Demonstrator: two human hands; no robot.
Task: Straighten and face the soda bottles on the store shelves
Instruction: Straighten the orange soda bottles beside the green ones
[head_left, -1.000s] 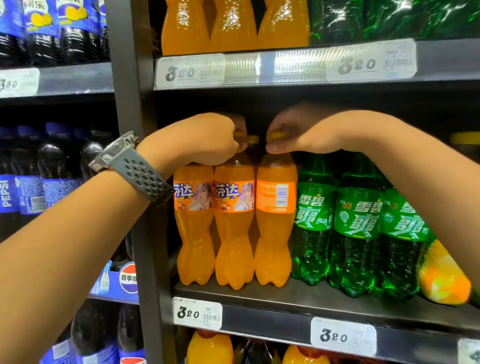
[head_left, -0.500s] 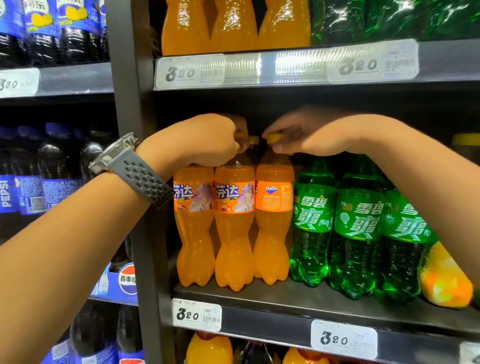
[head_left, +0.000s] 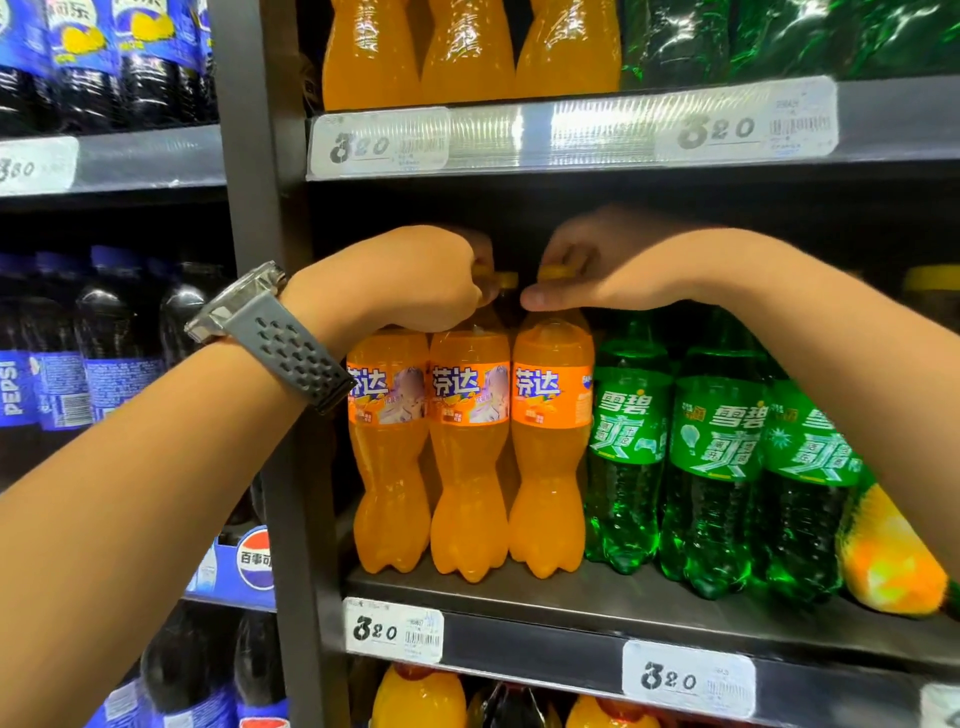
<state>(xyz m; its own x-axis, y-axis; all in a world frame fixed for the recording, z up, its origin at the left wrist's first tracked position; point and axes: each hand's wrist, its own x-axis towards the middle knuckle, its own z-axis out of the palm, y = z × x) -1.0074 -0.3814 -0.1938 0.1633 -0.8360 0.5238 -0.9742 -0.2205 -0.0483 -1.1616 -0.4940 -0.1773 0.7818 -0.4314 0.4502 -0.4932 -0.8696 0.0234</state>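
Ctr of frame: rightmost orange plastic soda bottle (head_left: 550, 452), upright on dark metal shelf (head_left: 675, 608), label w/ white characters to the front, blue logo just at its right edge. Yellow screw cap (head_left: 555, 271) pinched from above by right hand (head_left: 602, 265), thumb below, fingers curled over the top.

Just left, touching: middle orange plastic soda bottle (head_left: 467, 462), upright, label w/ characters + pale picture facing out. Top covered by left hand (head_left: 415, 283), fingers curled round the neck, cap mostly hidden.

Next left, touching again: leftmost orange plastic soda bottle (head_left: 387, 457), same label facing out, its top behind the left wrist. Another yellow cap (head_left: 508, 280) betw. the two hands, from a bottle further back in the row.

Grey perforated-strap wristwatch (head_left: 280, 338) on the left wrist, left of ctr.

Right of the orange trio, same shelf: three green plastic soda bottles (head_left: 717, 467), upright, side by side, green labels w/ white characters to the front. Far lower right: a blurred yellow-orange pack (head_left: 888, 561), can't tell what.

On the shelf's front edge, lower frame: white price tags reading 3.20 (head_left: 393, 630).

Top of frame, shelf above: more orange bottles (head_left: 467, 47) and dark green wrapped ones (head_left: 779, 36), w/ tags on the rail below them.

Left third, past the dark upright post (head_left: 249, 156): dark cola bottles w/ blue labels (head_left: 104, 364) on several levels. Bottom edge: tops of more orange bottles.
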